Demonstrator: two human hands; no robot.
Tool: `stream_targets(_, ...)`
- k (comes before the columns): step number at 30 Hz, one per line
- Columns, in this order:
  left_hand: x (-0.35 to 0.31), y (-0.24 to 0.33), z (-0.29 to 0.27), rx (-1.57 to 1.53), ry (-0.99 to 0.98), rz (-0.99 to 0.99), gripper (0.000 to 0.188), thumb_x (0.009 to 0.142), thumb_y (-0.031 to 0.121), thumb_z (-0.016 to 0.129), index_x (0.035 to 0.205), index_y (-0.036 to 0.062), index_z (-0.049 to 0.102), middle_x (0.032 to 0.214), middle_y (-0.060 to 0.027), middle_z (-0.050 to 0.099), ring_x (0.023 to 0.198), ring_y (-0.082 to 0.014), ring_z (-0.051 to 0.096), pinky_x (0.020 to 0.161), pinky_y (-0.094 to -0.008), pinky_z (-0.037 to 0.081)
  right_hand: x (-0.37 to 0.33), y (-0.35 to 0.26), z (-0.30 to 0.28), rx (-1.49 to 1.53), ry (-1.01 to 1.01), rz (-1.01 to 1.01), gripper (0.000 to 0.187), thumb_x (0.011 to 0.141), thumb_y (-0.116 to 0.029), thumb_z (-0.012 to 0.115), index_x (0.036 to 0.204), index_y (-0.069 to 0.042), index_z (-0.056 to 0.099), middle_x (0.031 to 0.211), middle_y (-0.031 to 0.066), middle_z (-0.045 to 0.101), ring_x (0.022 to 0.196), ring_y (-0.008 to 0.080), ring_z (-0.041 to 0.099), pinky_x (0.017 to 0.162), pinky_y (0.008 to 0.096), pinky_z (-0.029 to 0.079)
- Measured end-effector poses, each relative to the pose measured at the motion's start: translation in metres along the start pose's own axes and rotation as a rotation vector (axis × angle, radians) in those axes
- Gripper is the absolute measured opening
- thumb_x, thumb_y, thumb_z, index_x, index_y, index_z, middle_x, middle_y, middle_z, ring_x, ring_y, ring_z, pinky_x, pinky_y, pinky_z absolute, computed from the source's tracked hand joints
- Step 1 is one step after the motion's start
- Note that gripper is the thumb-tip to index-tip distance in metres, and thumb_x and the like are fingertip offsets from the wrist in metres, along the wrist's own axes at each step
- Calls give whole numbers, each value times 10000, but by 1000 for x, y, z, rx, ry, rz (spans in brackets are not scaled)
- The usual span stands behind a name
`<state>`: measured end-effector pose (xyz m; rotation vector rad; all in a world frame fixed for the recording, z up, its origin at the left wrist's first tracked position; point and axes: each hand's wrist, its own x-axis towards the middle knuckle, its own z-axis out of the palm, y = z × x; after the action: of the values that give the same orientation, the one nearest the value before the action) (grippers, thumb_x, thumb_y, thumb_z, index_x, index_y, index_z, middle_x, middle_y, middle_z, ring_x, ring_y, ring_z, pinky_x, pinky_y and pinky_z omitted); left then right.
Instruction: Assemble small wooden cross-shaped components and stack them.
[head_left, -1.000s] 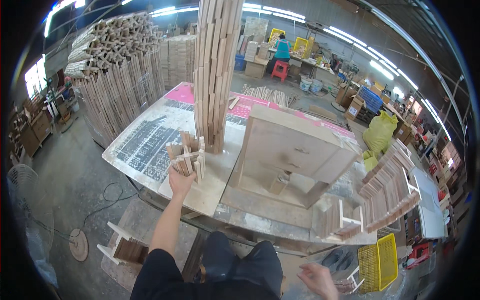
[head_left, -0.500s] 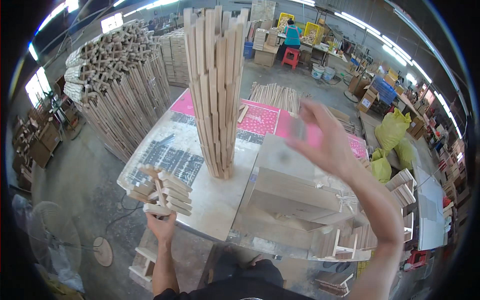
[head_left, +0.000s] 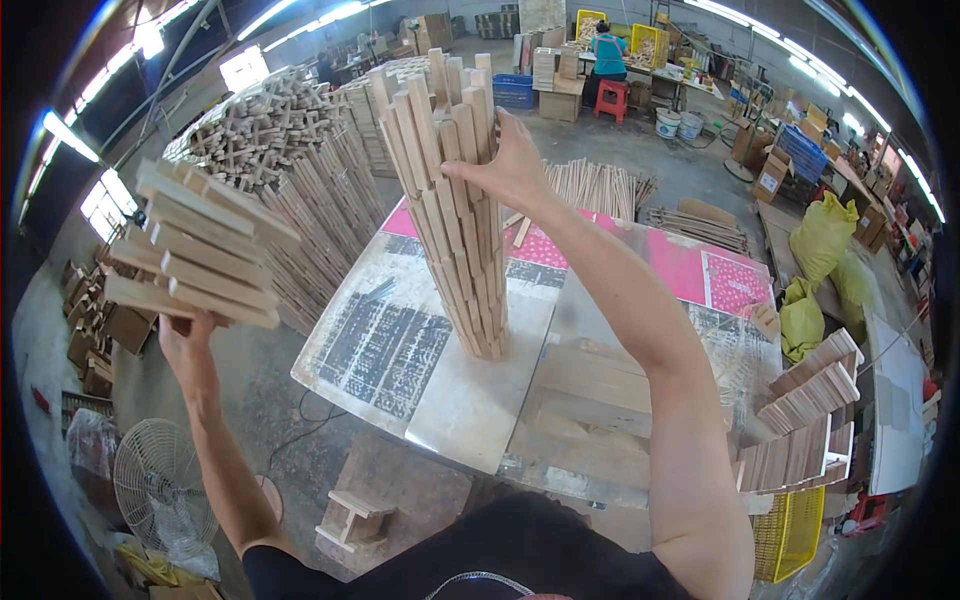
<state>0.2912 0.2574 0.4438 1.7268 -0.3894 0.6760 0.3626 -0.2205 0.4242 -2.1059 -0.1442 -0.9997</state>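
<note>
My left hand [head_left: 188, 335] is raised at the left, fingers closed under a bundle of pale wooden slats [head_left: 205, 250] set in tilted layers. Up at the top of a tall column of stacked wooden pieces [head_left: 455, 225], my right hand [head_left: 510, 165] grips its right side, thumb across the near face. The fingertips behind the column are partly hidden. This column stands, leaning slightly, on the worktable [head_left: 480, 420]. The bundle is apart from the column, to its left.
A big pile of bundled wooden sticks [head_left: 300, 190] stands beyond the table at the left. Stacked wooden frames [head_left: 810, 390] sit at its right end, near a yellow crate [head_left: 790, 535]. A floor fan [head_left: 165, 475] stands lower left. Far off, a person [head_left: 608, 55] works near a red stool [head_left: 612, 97].
My left hand has lifted its bundle up and to the left. My right hand has moved from mid-air at the right onto the upper part of the column. The view has shifted too.
</note>
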Motion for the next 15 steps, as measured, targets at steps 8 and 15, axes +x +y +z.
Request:
stream_targets(8,75,52,20,-153,-49,25,344,917,202,644,1189,2,582,1069,-52,646,959,-145,659,808,-321,557,-13,3,5,-40,32,9,1056,643,-554,877,1316,138,447,1274,318,535,1246,441,496,1048,472,447)
stream_targets(15,145,110,76,-144,-139,99,306,959,226,577,1174,12,615,1023,-46,655,927,-134,657,798,-315,565,-17,4,6,-7,97,-42,830,662,-491,865,1123,95,501,1153,286,550,1161,436,495,994,484,454)
